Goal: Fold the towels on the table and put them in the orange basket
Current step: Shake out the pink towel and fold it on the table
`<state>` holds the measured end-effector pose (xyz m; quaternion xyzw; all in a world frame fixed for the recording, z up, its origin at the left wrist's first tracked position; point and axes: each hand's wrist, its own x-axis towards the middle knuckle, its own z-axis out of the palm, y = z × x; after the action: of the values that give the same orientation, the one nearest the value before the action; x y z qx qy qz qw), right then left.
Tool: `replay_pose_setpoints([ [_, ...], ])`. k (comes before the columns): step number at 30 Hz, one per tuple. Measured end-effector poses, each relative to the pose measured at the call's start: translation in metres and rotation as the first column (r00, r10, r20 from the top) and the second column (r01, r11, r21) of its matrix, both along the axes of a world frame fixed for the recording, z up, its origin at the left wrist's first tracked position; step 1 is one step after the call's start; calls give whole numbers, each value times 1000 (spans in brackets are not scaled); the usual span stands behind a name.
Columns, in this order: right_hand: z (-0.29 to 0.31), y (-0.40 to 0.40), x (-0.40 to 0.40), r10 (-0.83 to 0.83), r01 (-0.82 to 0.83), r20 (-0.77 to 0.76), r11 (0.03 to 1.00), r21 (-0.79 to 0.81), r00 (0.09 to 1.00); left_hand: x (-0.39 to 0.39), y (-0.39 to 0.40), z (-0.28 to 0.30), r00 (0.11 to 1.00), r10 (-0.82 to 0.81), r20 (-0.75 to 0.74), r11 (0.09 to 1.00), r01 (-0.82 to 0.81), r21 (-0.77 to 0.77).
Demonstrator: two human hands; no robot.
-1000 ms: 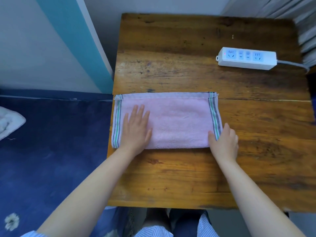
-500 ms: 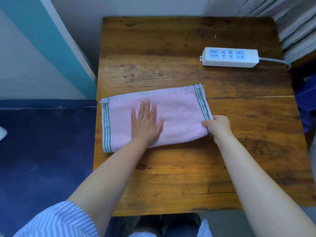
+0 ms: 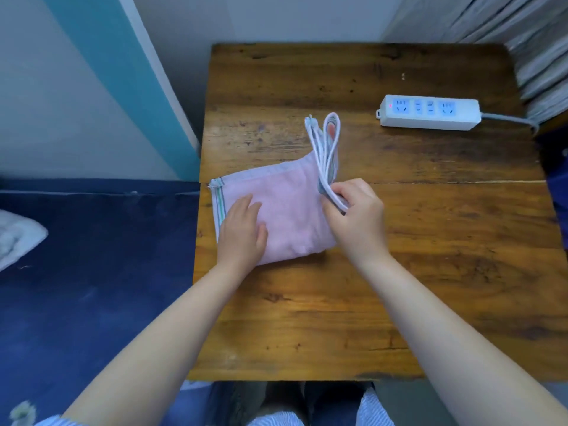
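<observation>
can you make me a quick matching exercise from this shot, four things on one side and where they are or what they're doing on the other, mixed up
Things
1. left hand
2. right hand
3. pink towel
4. power strip

States
A. lies at the far right of the wooden table, cord leading off the edge
B. pinches the striped end and lifts it off the table
C. lies flat at one end, raised at the other
D. rests flat on the towel near its left end

Pairs: 1-D, 2-B, 3-C, 4-A
</observation>
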<state>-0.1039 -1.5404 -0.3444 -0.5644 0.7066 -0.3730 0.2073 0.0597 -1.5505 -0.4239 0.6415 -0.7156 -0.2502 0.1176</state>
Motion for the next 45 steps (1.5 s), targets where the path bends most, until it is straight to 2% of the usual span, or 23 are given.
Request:
replay_pose_setpoints([
  [3,-8,8,43,176,-179,-62,983,-44,982,30,16,4,975,192,-113,981,-191,24],
  [6,-25,12,76,303,-302,-79,953,14,950,54,31,1,849,472,-239,881,-450,143],
  [8,-39,11,92,364,-360,-59,930,69,929,67,38,-4,763,606,-226,795,-568,214],
  [11,-64,10,110,444,-425,-56,881,209,894,86,47,-13,698,691,-185,719,-641,268],
  [14,-76,10,115,530,-465,-102,807,365,842,94,45,-15,688,688,-231,724,-630,280],
  [17,-70,13,107,529,-462,-104,808,364,842,85,25,-10,634,679,-371,732,-541,414],
  [19,-64,17,96,551,-503,-54,794,342,833,71,4,-4,594,693,-408,709,-462,532],
  [20,-62,20,89,565,-523,-32,782,338,824,63,-6,-2,619,680,-395,713,-429,555],
  [22,-56,25,69,555,-516,-22,787,337,832,53,-22,1,731,594,-337,761,-375,529],
  [24,-52,26,48,515,-479,-74,834,276,854,47,-32,3,728,589,-352,760,-351,547],
  [25,-53,25,38,489,-452,-115,857,247,865,46,-36,2,686,621,-378,736,-346,582],
  [27,-58,20,21,475,-426,-206,872,243,855,45,-46,4,536,741,-405,639,-376,671],
  [29,-65,14,12,547,-458,-226,818,348,806,44,-53,7,386,836,-390,534,-407,742],
  [30,-69,12,8,604,-486,-217,768,416,767,42,-56,8,346,852,-394,514,-406,756],
  [32,-77,11,5,671,-522,-220,707,478,708,37,-57,10,308,826,-472,563,-399,724],
  [33,-80,10,5,679,-528,-226,702,477,699,35,-55,11,321,784,-531,620,-417,664],
  [35,-83,11,5,672,-536,-222,713,452,706,32,-48,13,450,672,-588,738,-473,481],
  [37,-83,10,3,681,-549,-218,706,448,699,31,-41,14,545,596,-590,797,-491,352],
  [40,-78,8,4,745,-615,-248,657,437,620,35,-29,2,538,627,-563,761,-577,297],
  [42,-78,7,6,774,-663,-301,633,400,557,38,-21,-8,509,673,-537,722,-612,324],
  [45,-81,7,9,775,-676,-340,631,380,533,43,-26,-15,446,693,-567,706,-576,411],
])
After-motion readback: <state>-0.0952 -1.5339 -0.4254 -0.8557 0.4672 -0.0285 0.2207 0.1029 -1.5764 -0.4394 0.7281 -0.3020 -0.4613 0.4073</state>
